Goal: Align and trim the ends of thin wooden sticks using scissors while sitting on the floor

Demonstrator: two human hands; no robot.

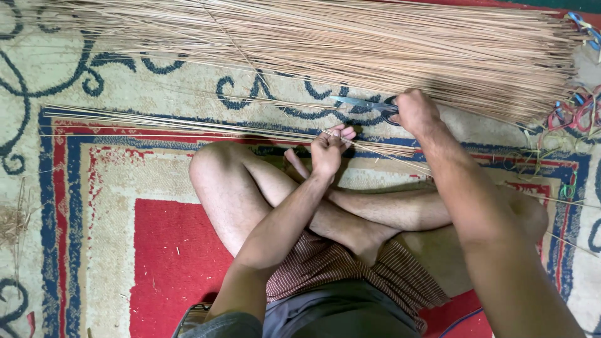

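Your left hand (pixel 327 150) fingers pinch thin sticks (pixel 238 128) lying across carpet (pixel 113 188) just past your crossed legs (pixel 282 200). Your right hand (pixel 414 112) wraps scissors (pixel 366 104), blades pointing left, resting against big stick bundle (pixel 350 44). Rubber bands (pixel 573 112) scattered right, near bundle end. Dry scraps (pixel 12 225) at left edge. Open carpet left of knee.

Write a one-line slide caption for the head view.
Seated cross-legged on a patterned carpet, left hand pinches thin sticks while right hand holds scissors beside a large stick bundle.
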